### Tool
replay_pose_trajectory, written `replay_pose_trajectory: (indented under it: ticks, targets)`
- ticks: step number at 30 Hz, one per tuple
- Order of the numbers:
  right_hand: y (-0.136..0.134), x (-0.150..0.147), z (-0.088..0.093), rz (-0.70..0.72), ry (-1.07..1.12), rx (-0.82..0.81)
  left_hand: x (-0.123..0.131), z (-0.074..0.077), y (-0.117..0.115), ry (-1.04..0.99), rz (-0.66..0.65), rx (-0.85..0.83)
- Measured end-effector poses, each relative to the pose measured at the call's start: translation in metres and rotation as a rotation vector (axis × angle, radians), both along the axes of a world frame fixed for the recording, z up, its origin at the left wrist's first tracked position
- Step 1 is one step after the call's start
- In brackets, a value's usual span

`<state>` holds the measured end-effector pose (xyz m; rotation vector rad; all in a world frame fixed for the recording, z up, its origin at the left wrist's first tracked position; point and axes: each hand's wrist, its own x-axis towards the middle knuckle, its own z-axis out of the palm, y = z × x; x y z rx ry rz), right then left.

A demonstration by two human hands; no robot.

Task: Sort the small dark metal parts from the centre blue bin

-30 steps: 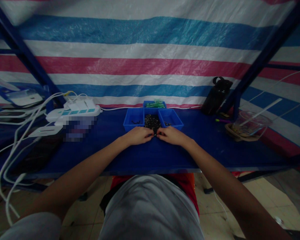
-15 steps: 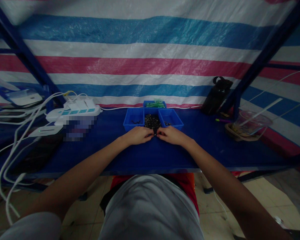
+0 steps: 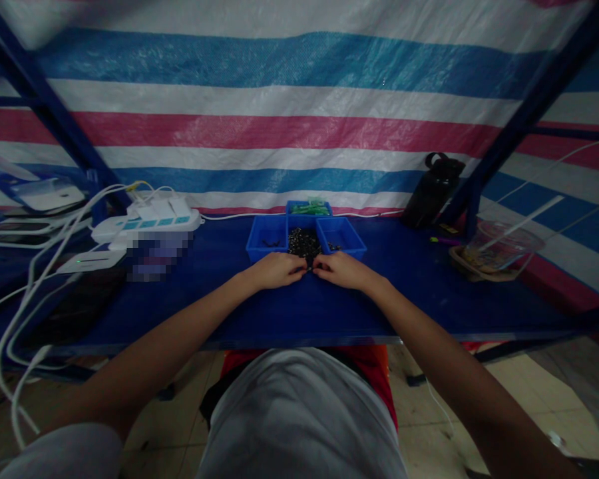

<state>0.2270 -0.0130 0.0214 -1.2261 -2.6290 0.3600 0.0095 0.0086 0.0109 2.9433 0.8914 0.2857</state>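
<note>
Left hand [image 3: 279,271] and right hand [image 3: 343,270] were pinched on some tiny part [image 3: 309,269], black bits [image 3: 303,242] piled close, probably for easy reach.

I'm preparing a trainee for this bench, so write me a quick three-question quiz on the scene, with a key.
1. True or false: the left hand and right hand are close together beside the pile of small dark pieces.

2. In this view, where does the black bottle stand relative to the blue bins?
A. To their left
B. To their right
C. In front of them

3. Fill in: the items in the rearmost bin are mostly ____ in colour.

Key: 1. True; 2. B; 3. green
</note>
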Motion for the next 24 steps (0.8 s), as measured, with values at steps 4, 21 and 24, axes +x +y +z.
replay_pose_trajectory:
  ticks: [4,21,24]
  targets:
    - [0.0001,0.0001,-0.0004,0.003,0.000,0.003,0.0000,0.0001,0.0001,0.003,0.001,-0.002]
    - [0.0007,-0.0014,-0.0047,0.012,-0.034,0.049,-0.0003,-0.0012,0.0006,-0.008,-0.005,0.005]
    - [0.0007,-0.0019,-0.0040,0.000,-0.045,0.044,0.0009,-0.0014,-0.0006,-0.007,0.005,0.018]
